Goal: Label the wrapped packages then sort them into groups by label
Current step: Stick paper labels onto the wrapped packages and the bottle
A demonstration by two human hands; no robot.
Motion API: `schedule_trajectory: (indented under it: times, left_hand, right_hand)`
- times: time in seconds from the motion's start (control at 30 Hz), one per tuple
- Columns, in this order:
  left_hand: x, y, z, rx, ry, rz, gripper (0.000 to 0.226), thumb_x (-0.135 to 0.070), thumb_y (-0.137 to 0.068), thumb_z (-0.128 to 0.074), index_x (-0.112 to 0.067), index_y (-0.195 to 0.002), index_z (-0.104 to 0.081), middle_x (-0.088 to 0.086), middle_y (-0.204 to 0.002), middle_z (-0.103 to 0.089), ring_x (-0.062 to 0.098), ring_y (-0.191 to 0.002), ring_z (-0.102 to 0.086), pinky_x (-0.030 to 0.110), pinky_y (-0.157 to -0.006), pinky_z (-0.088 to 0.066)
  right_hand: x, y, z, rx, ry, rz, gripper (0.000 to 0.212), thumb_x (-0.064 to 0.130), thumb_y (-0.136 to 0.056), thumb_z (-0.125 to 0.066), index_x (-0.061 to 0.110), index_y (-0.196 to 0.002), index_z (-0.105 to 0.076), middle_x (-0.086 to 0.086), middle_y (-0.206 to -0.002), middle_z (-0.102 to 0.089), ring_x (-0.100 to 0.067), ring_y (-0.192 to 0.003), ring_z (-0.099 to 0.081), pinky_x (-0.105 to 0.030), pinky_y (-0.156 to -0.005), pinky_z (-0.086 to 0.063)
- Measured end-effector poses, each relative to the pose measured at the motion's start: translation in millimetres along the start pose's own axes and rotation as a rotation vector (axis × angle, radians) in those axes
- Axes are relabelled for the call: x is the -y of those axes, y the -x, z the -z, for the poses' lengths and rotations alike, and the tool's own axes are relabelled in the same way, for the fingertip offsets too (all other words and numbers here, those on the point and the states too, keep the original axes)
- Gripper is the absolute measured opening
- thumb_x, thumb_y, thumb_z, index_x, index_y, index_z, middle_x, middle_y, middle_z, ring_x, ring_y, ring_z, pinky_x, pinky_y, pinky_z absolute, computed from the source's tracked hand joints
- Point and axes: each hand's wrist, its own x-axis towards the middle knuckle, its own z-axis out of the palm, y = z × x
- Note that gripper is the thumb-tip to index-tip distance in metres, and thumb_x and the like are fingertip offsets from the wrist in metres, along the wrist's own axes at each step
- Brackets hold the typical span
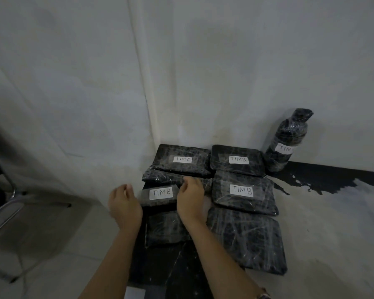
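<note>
Several black film-wrapped packages lie on the floor in a wall corner. White labels read TIM C [183, 159] at the back left and TIM B [238, 159] at the back right, with another TIM B [241, 190] in front of that one. A smaller package labelled TIM B [161, 192] lies between my hands. My right hand [190, 195] curls over its right end. My left hand [124, 203], fingers curled and slightly blurred, is at its left edge; contact is unclear. Unlabelled packages lie at the front right [248, 238], under my forearms [166, 229] and behind my hands [160, 176].
A wrapped bottle [289, 139] with a partly visible label stands against the right wall. A dark stain [333, 178] runs along the wall's base. A metal chair frame [7, 203] stands at the left. A dark sheet [160, 266] lies under the front packages.
</note>
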Motion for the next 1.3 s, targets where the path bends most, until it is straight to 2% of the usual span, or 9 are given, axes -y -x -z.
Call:
schedule_trajectory:
  times: [0.1, 0.2, 0.3, 0.47, 0.57, 0.73, 0.93, 1.07, 1.3]
  left_hand:
    - [-9, 19, -7, 0.245, -0.089, -0.349, 0.032, -0.013, -0.098, -0.042, 0.005, -0.117, -0.060, 0.025, -0.122, -0.059, 0.036, -0.117, -0.053, 0.028, -0.097, -0.036]
    - [5, 26, -19, 0.491, -0.413, -0.477, 0.047, -0.018, -0.102, -0.026, 0.005, -0.143, -0.026, 0.022, -0.154, -0.022, 0.032, -0.146, -0.014, 0.031, -0.119, -0.007]
    - [9, 26, -21, 0.513, -0.458, -0.420, 0.050, -0.022, -0.103, -0.022, 0.001, -0.146, -0.016, 0.019, -0.157, -0.008, 0.027, -0.148, -0.002, 0.027, -0.118, 0.000]
    - [9, 26, -22, 0.548, -0.434, -0.387, 0.051, -0.024, -0.102, -0.023, -0.001, -0.147, -0.014, 0.017, -0.158, -0.003, 0.026, -0.148, 0.001, 0.028, -0.118, 0.001]
    - [9, 27, -19, 0.545, -0.311, -0.347, 0.050, -0.021, -0.101, -0.031, 0.001, -0.144, -0.024, 0.019, -0.155, -0.018, 0.029, -0.145, -0.014, 0.033, -0.120, -0.010]
    - [12, 15, -16, 0.571, -0.217, -0.326, 0.043, -0.021, -0.097, -0.044, -0.002, -0.136, -0.039, 0.016, -0.137, -0.041, 0.028, -0.125, -0.041, 0.037, -0.108, -0.034]
    - [16, 14, -16, 0.641, -0.285, -0.423, 0.050, -0.033, -0.098, -0.031, -0.016, -0.145, -0.034, 0.019, -0.138, -0.033, 0.032, -0.127, -0.037, 0.036, -0.108, -0.026]
    - [19, 7, -12, 0.718, -0.224, -0.366, 0.054, -0.026, -0.097, -0.046, -0.017, -0.147, -0.028, 0.014, -0.143, -0.027, 0.027, -0.131, -0.033, 0.032, -0.111, -0.026]
    - [19, 10, -8, 0.750, -0.219, -0.259, 0.069, -0.028, -0.099, -0.039, -0.010, -0.150, 0.004, 0.002, -0.160, 0.009, 0.017, -0.145, -0.015, 0.026, -0.110, -0.023]
  right_hand:
    - [4, 9, -17, 0.244, 0.098, 0.245, 0.030, 0.006, -0.097, -0.038, 0.000, -0.119, -0.057, -0.014, -0.122, -0.054, -0.024, -0.113, -0.048, -0.026, -0.096, -0.035]
    - [-4, 19, -27, 0.227, 0.080, 0.230, 0.023, 0.018, -0.099, -0.035, 0.010, -0.108, -0.055, -0.008, -0.113, -0.052, -0.020, -0.098, -0.051, -0.030, -0.086, -0.038]
    - [-5, 24, -29, 0.130, 0.069, 0.179, 0.020, 0.023, -0.100, -0.034, 0.015, -0.106, -0.052, -0.002, -0.109, -0.049, -0.019, -0.098, -0.052, -0.031, -0.086, -0.040]
    - [-8, 19, -31, 0.275, 0.145, 0.052, 0.043, 0.013, -0.096, -0.045, 0.000, -0.136, -0.037, -0.013, -0.136, -0.034, -0.024, -0.125, -0.035, -0.031, -0.104, -0.032]
    - [-7, 11, -27, 0.369, 0.220, -0.036, 0.056, 0.025, -0.100, -0.039, 0.001, -0.147, -0.020, -0.013, -0.143, -0.024, -0.025, -0.132, -0.027, -0.030, -0.111, -0.028]
    - [-3, -3, -13, 0.487, 0.292, 0.011, 0.042, 0.023, -0.099, -0.043, -0.001, -0.133, -0.039, -0.015, -0.138, -0.030, -0.028, -0.128, -0.031, -0.033, -0.108, -0.032]
    - [-2, 2, -13, 0.455, 0.313, 0.346, 0.032, 0.010, -0.096, -0.045, 0.005, -0.127, -0.052, -0.012, -0.133, -0.039, -0.026, -0.126, -0.034, -0.036, -0.105, -0.037]
    - [-5, 3, -12, 0.452, 0.164, 0.233, 0.030, 0.013, -0.097, -0.041, 0.004, -0.123, -0.053, -0.015, -0.130, -0.047, -0.027, -0.122, -0.041, -0.035, -0.102, -0.037]
    - [-19, 3, -19, 0.442, 0.348, 0.287, 0.056, 0.021, -0.098, -0.047, 0.005, -0.146, -0.026, -0.007, -0.142, -0.025, -0.024, -0.126, -0.026, -0.028, -0.111, -0.029]
